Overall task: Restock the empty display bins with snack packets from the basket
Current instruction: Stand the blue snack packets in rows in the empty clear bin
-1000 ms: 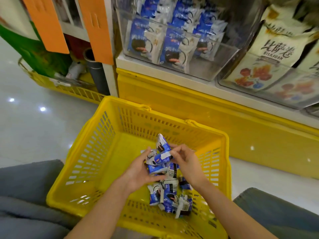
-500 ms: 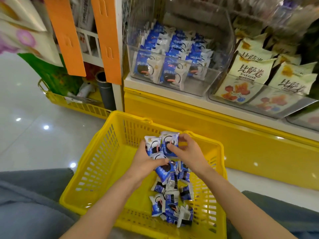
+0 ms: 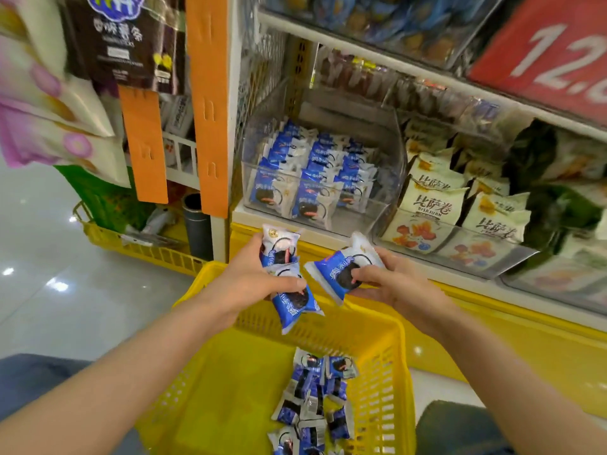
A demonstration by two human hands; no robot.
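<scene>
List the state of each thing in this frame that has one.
Left hand, grips two blue packets.
Right hand, grips a third packet.
Basket, holds a pile of loose packets.
Clear bin, part filled: rows at the front, back bare.
Next bin, filled with cream packets.

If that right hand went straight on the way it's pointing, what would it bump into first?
Likely the front wall of the clear bin of blue packets: the right hand, gripping a snack packet, aims at it. Depth is unclear.
</scene>
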